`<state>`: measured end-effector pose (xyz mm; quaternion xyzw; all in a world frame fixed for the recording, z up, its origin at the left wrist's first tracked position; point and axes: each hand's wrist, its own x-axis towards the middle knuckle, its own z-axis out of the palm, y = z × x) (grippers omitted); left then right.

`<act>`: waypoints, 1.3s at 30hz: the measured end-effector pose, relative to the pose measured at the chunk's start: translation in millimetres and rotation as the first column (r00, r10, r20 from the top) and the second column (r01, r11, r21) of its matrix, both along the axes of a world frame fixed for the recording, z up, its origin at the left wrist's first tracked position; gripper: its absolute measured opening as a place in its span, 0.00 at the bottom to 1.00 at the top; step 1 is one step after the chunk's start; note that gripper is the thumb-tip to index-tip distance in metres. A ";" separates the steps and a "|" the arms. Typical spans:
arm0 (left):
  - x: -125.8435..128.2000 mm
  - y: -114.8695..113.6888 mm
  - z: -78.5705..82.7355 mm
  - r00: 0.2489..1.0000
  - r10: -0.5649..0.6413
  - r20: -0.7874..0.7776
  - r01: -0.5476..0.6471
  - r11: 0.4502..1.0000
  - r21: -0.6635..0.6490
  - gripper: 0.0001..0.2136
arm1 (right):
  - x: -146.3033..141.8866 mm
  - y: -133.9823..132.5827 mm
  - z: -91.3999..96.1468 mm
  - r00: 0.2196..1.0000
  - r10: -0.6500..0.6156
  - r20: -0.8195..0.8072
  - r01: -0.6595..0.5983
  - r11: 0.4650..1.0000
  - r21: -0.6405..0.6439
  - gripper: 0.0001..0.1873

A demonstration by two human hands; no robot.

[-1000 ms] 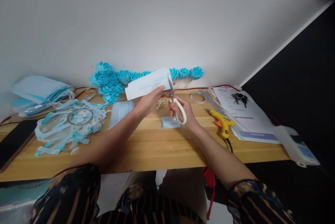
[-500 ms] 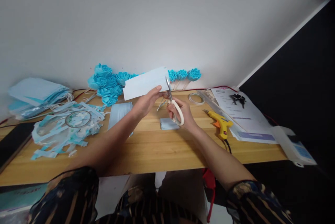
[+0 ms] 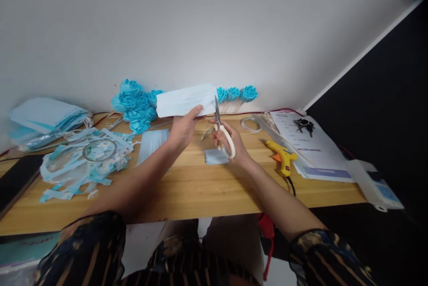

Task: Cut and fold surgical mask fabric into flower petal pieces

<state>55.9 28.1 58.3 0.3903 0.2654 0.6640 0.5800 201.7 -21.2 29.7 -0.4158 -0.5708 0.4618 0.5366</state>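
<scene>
My left hand pinches a pale blue-white face mask by its lower edge, thumb on top, above the table. In my right hand are white-handled scissors, their blades pointing up at the mask's right end. Whether the blades have cut into it I cannot tell. Below my right hand lies a small folded blue piece. A flat pile of blue mask sheets rests beside my left forearm, partly hidden by it.
Blue fabric flowers stand along the wall. Mask offcuts, stacked masks and a black phone-like slab occupy the left. Rightward are a tape roll, a yellow glue gun, printed papers and keys.
The mask has turned closer to level, its left end slightly higher. My left hand has shifted a little, and the scissors have tilted slightly at the mask's right end.
</scene>
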 end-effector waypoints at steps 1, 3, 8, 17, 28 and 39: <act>0.5 0.1 -0.5 1.000 0.004 -0.003 -0.004 1.000 0.002 0.22 | 0.1 0.5 -0.5 1.000 0.002 0.004 -0.002 1.000 0.000 0.33; 1.1 0.7 -1.4 1.000 0.013 0.005 -0.013 1.000 0.015 0.22 | 0.4 1.4 -2.1 1.000 0.009 0.004 -0.009 1.000 -0.001 0.34; -0.9 4.0 -2.0 0.998 0.057 0.040 -0.058 0.998 0.035 0.21 | 1.4 1.1 -4.2 0.999 0.032 0.029 -0.032 0.999 0.000 0.35; -2.7 4.7 -0.8 0.995 0.102 0.016 -0.102 0.995 0.011 0.19 | 1.3 -0.1 -4.3 0.997 0.073 0.035 -0.072 0.997 -0.019 0.34; -4.8 7.4 0.3 0.993 0.108 0.044 -0.109 0.993 0.033 0.16 | 3.0 1.8 -3.7 0.996 0.073 0.048 -0.072 0.997 -0.018 0.35; 3.7 1.0 -12.2 0.998 0.036 -0.050 -0.031 0.995 0.092 0.16 | 4.3 2.1 -0.4 0.999 0.041 0.021 -0.041 0.998 0.040 0.38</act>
